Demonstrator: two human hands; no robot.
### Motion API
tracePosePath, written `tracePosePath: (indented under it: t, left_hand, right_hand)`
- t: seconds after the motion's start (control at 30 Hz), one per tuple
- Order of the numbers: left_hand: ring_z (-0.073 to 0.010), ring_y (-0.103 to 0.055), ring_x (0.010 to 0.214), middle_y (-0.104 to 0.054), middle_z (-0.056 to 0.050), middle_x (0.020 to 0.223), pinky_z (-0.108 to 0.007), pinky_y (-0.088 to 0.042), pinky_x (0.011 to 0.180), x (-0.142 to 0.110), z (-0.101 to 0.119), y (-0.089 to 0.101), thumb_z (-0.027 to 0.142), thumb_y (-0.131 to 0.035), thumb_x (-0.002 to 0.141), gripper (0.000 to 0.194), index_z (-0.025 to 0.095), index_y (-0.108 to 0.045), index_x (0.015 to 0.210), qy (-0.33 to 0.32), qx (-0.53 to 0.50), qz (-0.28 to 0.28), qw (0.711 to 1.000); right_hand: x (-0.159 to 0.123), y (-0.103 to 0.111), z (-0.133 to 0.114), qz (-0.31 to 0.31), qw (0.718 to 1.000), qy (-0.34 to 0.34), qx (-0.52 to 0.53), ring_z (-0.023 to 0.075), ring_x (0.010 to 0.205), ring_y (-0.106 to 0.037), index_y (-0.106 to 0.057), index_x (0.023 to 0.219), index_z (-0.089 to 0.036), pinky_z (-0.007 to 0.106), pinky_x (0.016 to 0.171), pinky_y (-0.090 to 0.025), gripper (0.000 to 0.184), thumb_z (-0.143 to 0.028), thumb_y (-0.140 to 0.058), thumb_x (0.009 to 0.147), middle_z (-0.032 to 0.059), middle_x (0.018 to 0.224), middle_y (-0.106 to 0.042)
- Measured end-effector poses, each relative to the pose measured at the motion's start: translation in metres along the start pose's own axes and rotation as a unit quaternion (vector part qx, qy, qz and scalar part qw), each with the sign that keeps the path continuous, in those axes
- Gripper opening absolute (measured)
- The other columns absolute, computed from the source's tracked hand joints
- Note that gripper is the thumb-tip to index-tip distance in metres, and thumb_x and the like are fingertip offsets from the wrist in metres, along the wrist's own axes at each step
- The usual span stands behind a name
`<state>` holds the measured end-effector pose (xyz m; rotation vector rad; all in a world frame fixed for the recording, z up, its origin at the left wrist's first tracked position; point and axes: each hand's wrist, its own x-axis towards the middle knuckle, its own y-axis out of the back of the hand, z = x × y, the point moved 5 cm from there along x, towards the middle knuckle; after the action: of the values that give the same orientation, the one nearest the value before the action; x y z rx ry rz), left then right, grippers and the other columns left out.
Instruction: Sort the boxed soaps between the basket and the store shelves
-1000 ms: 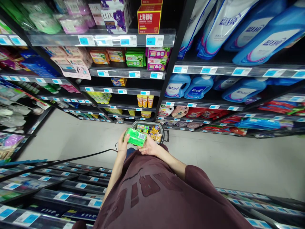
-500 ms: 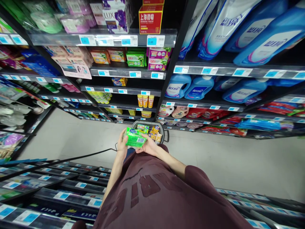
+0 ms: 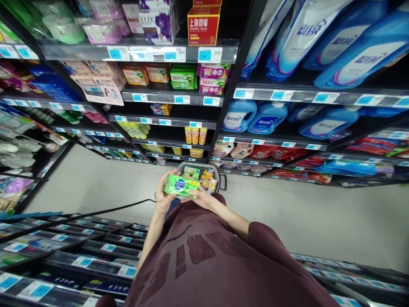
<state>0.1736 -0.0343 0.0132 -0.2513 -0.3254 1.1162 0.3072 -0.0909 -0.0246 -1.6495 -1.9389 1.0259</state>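
Observation:
Between my two hands is a green pack of laundry soap (image 3: 180, 185), its front with large blue-and-white lettering facing up. My left hand (image 3: 162, 197) is closed around the pack's left end. The fingers of my right hand (image 3: 202, 198) grip its lower right corner. Just beyond the pack, a grey shopping basket (image 3: 218, 177) stands on the floor by the shelves. Inside it lie green soap packs (image 3: 191, 172) on the left and yellow-orange packs (image 3: 208, 181) on the right. The pack and my hands hide part of the basket's near left side.
Tall shelves ahead carry boxed soaps (image 3: 183, 78) on the left and blue detergent bottles (image 3: 267, 117) on the right. More shelving (image 3: 92, 247) runs close behind me. A pale floor (image 3: 271, 204) stretches to both sides. A thin black cord (image 3: 128, 206) extends leftward from near my left hand.
The soap pack has been turned over in my hands: its barcode side showed before, and its lettered front shows now. Both hands have shifted their hold slightly.

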Motion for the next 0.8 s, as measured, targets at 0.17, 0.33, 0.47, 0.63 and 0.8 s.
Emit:
tracePosePath:
  t: [0.17,0.33,0.47,0.63,0.8]
  left_hand:
    - [-0.0359,-0.055,0.134,-0.058,-0.012,0.143,-0.043,-0.048,0.108,-0.003,-0.008,0.007,0.044,-0.091,0.065,0.086,0.03,-0.055,0.142,0.024,0.005,0.062,0.998]
    - [-0.0372,-0.057,0.132,-0.059,-0.015,0.142,-0.045,-0.05,0.107,-0.003,-0.006,0.0,0.046,-0.092,0.061,0.087,0.026,-0.059,0.138,0.036,-0.034,0.03,0.998]
    - [-0.0345,-0.057,0.132,-0.06,-0.014,0.144,-0.042,-0.05,0.105,-0.002,-0.003,-0.003,0.049,-0.09,0.063,0.082,0.028,-0.06,0.136,0.059,-0.076,0.049,0.994]
    - [-0.0256,-0.066,0.114,-0.069,-0.007,0.126,-0.032,-0.053,0.094,-0.005,-0.012,0.01,0.04,-0.093,0.06,0.067,0.028,-0.069,0.121,0.077,-0.069,0.13,0.986]
    - [-0.0216,-0.067,0.1,-0.072,-0.005,0.11,-0.028,-0.053,0.086,-0.004,-0.012,0.016,0.038,-0.097,0.051,0.06,0.026,-0.073,0.105,0.057,-0.055,0.177,0.981]
  right_hand:
    - [-0.005,-0.002,-0.019,0.063,0.972,0.151,-0.169,0.024,0.109,-0.067,-0.047,0.13,-0.029,0.04,0.096,-0.056,0.087,-0.029,-0.094,0.057,0.0044,0.123,-0.064]
    - [-0.009,-0.009,-0.029,0.075,0.904,0.26,-0.331,0.0296,0.118,-0.065,-0.044,0.125,-0.024,0.045,0.105,-0.05,0.083,-0.038,-0.093,0.058,0.012,0.128,-0.062]
    - [-0.013,-0.015,-0.035,0.081,0.835,0.358,-0.409,0.0324,0.13,-0.06,-0.047,0.121,-0.027,0.053,0.11,-0.046,0.07,-0.042,-0.089,0.068,0.0148,0.133,-0.064]
    - [-0.017,-0.02,-0.039,0.037,0.746,0.426,-0.51,0.0311,0.13,-0.061,-0.052,0.119,-0.03,0.056,0.107,-0.048,0.057,-0.037,-0.088,0.074,0.0122,0.131,-0.068]
    - [-0.014,-0.022,-0.04,0.03,0.744,0.433,-0.508,0.0304,0.127,-0.063,-0.053,0.12,-0.029,0.055,0.105,-0.05,0.058,-0.038,-0.088,0.074,0.0128,0.13,-0.069]
